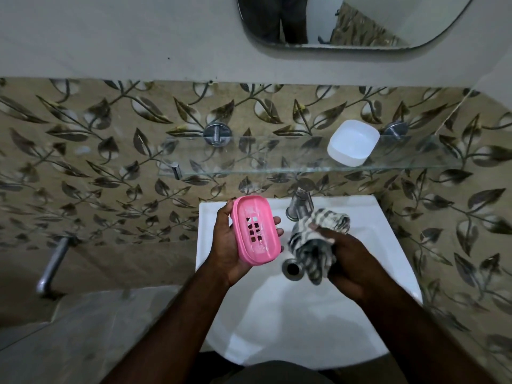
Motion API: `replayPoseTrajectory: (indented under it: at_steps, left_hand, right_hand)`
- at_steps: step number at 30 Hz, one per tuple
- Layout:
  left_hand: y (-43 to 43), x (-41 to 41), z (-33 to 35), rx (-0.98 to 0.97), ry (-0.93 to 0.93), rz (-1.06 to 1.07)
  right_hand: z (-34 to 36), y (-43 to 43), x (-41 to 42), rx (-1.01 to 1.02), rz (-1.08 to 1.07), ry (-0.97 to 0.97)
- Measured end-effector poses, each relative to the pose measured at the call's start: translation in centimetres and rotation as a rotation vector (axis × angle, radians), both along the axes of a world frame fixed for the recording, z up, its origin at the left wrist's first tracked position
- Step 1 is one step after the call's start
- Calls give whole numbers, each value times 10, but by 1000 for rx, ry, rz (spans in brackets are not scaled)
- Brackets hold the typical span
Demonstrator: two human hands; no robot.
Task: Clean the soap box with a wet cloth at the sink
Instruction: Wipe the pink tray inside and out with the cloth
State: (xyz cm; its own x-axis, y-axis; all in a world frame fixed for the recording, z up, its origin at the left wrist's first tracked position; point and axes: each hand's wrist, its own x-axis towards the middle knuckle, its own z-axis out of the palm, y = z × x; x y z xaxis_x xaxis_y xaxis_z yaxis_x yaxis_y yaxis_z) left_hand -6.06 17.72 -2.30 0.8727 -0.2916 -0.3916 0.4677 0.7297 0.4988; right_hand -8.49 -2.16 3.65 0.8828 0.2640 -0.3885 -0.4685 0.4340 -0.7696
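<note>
My left hand (pixel 225 246) holds a pink soap box tray (pixel 255 230) with several drain holes, fingers curled round its edges, above the left side of the white sink (pixel 277 322). My right hand (pixel 349 261) grips a grey-and-white checked cloth (pixel 315 239) that hangs bunched over the basin, just in front of the metal tap (pixel 300 206). The tray and the cloth are apart. The drain (pixel 292 268) shows between them.
A glass shelf (pixel 249 156) on the leaf-patterned tile wall carries a white soap box lid (pixel 352 146) at the right. A mirror (pixel 352 20) hangs above. A metal tap or pipe (pixel 52 268) sticks out of the wall low at the left.
</note>
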Motion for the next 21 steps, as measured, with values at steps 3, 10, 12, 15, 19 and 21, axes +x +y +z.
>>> replayPoseTrajectory:
  at_steps: [3, 10, 12, 15, 19, 21]
  left_hand:
    - [2, 0, 1, 15, 6, 6]
    - [3, -2, 5, 23, 5, -25]
    - [3, -4, 5, 2, 12, -45]
    - [-6, -9, 7, 36, 28, -74]
    - [-20, -12, 14, 96, -1, -38]
    - [-24, -11, 20, 103, -9, -3]
  right_hand:
    - [-5, 4, 0, -84, -4, -21]
    - [-15, -3, 17, -618, -113, -120]
    - [-6, 1, 14, -737, -111, -296]
    - [-2, 18, 10, -903, -104, -488]
    - [-3, 43, 11, -1205, -96, -856]
    - [-4, 55, 12, -1217, -70, -983]
